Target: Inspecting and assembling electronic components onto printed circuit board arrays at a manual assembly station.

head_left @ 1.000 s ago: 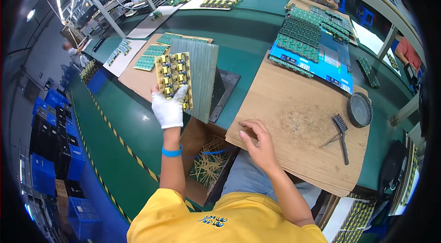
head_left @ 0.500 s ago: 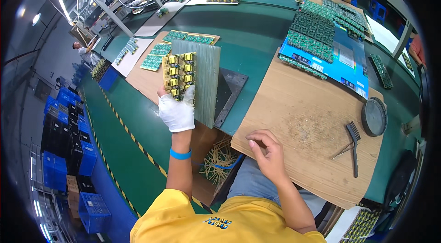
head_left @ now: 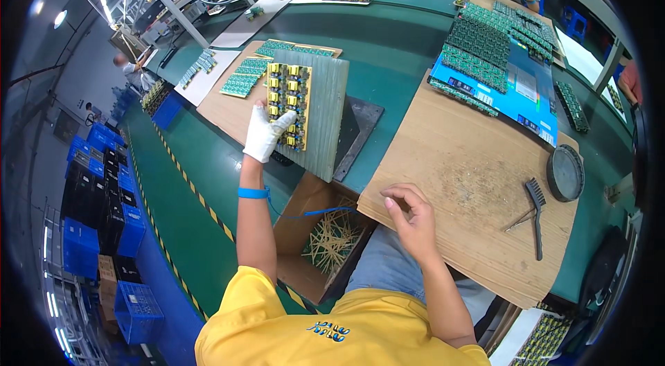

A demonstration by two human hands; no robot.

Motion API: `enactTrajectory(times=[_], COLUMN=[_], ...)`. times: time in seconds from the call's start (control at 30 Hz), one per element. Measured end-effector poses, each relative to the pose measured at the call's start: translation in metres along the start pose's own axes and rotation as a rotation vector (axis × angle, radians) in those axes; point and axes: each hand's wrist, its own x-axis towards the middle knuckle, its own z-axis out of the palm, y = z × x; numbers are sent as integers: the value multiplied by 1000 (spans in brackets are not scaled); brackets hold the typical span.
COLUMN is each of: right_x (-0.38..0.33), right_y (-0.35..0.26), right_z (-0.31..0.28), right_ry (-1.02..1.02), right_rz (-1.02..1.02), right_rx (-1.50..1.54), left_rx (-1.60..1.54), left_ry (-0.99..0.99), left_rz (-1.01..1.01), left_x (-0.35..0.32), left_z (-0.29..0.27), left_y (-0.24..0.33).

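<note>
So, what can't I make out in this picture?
All in the head view:
- Most fingers of the white-gloved left hand: behind the rectangular circuit board with yellow components.
- That board's back: faces away.
- Bottom of the open brown cardboard box: largely covered by thin pale sticks.
- Yellow-studded boards, lower right: cut off by the lower edge.

A black brush (head_left: 537, 220) lies near the right edge of a big brown cardboard sheet (head_left: 443, 130) on the green desk (head_left: 384, 33). A round grey dish (head_left: 566, 175) sits just beside it, at that same edge. At the far end of the cardboard is a flat blue sheet (head_left: 509, 106) with green circuit boards (head_left: 478, 68) on top. Yellow and black tape (head_left: 203, 205) runs along the green floor (head_left: 201, 165). A blue crate (head_left: 138, 307) stands farther left.
</note>
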Motion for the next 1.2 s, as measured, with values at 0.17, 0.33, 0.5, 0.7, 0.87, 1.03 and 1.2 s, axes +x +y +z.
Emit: enactTrajectory(times=[0.17, 0.33, 0.5, 0.7, 0.87, 1.03, 1.2], right_x=[9, 27, 19, 2, -24, 10, 27], right_y=[-12, -35, -5, 46, 109, -15, -18], right_z=[19, 89, 114, 144, 170, 133, 90], right_ry=[32, -94, -397, -459, -174, -28, -384], right_rz=[-25, 115, 63, 241, -387, -394, -267], right_rx=[-8, 452, 484, 457, -433, -247, -112], left_rx=[-8, -436, -658, -413, 618, 1020, 1057], left_ry=[159, 76, 80, 214, 190, -101, -219], left_rz=[-137, -206, -271, -240, -265, -122, 261], left_x=[-52, -138, -191, -211, -209, -211, -172], left_z=[4, 19, 0, -32, -47, -59, -29], left_y=[18, 37, 26, 37, 60, 72, 108])
